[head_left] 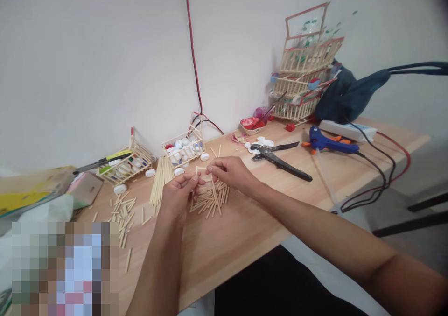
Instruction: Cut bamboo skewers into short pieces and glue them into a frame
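Note:
Above the middle of the table, my left hand (179,191) pinches one side of a small frame of thin wooden sticks (216,195). The fingers of my right hand (231,172) are closed on the frame's other side, near a corner. One long stick slants down from the right fingers; part of the frame is hidden behind my hands. Just beneath lies a pile of short cut sticks (210,205). Left of it rests a bundle of longer sticks (160,180), beside my left hand. More short pieces (123,218) lie scattered farther left.
Two small stick carts (187,155) (128,166) stand by the wall, one filled with bottle caps. Black cutters (275,156), a blue glue gun (331,142) with its cord, a bowl of red paint (252,125) and stacked stick baskets (308,73) occupy the right.

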A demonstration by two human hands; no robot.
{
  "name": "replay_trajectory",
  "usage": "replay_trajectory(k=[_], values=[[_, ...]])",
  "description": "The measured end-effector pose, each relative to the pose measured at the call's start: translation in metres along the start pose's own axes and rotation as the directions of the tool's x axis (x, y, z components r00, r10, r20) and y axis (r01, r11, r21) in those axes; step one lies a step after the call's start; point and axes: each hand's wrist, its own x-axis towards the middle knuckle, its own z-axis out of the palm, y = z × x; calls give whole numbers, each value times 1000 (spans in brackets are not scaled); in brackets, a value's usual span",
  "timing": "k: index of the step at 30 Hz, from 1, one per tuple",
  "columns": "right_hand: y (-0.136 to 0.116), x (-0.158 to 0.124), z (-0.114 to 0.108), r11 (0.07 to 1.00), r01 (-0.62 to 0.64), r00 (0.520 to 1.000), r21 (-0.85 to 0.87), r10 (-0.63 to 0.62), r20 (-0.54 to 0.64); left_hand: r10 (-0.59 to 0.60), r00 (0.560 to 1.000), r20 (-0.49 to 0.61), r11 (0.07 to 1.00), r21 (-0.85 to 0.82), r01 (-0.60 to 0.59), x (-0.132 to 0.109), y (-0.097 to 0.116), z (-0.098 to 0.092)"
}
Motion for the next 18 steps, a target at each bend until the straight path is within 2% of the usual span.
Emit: replay_trajectory(k=[18], values=[[-6,-1,-2,999,9,1000,-53,-10,-18,43,999,-7,997,57,-42,0,-2,-2]])
